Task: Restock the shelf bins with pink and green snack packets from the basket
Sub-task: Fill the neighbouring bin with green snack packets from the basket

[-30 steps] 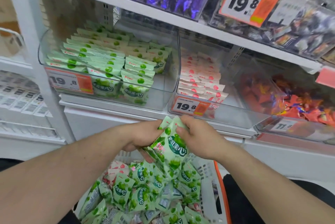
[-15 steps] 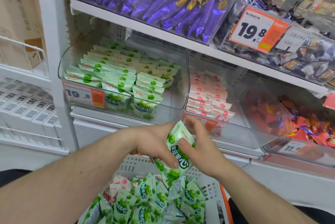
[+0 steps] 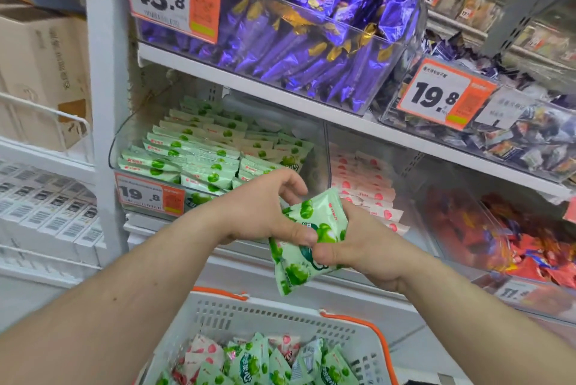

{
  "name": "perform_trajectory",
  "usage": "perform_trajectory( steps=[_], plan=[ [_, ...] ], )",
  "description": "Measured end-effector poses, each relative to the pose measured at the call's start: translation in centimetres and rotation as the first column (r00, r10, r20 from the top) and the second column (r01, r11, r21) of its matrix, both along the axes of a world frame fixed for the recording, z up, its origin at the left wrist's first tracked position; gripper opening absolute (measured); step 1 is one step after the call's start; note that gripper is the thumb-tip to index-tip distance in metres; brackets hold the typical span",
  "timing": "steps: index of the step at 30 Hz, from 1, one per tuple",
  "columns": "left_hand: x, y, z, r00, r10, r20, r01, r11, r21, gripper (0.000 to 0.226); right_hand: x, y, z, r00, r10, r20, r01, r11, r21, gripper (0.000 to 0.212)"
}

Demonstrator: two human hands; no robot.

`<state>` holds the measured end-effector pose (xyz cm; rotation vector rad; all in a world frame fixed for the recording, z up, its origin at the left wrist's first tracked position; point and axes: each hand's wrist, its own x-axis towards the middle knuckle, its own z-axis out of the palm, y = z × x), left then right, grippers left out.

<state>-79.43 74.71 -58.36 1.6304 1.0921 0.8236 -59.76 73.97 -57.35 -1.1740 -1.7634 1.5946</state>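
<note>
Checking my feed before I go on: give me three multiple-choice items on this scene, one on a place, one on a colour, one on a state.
1. Where is the bin of green packets?
A. left of the pink-packet bin
B. on the top shelf
C. inside the basket

2. What colour are the packets held in both hands?
A. purple
B. green
C. orange

3. What is the state of the basket?
A. empty
B. upside down
C. holding green and pink packets

Answers:
1 A, the green bin sits directly left of the pink one on the same shelf.
2 B, the left hand and right hand grip the green packets.
3 C, both colours lie inside it.
</note>
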Motion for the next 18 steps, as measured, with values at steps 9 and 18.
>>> perform_trajectory(
  steps=[9,18],
  plan=[
    [-0.3,5.1,-0.7,0.894,0.447,-0.042,-0.421,0.867,0.266,0.022,0.0,2.2,3.7,0.776,-0.467,0.424,0.111,0.762,0.638,0.064],
    [1.0,9.0,-3.5,0.443,0.228,-0.867,0.119,0.944,0.309,0.078,-2.9,6.8,4.5,0.457,-0.628,0.63,-0.468,0.432,0.771,0.055]
  ],
)
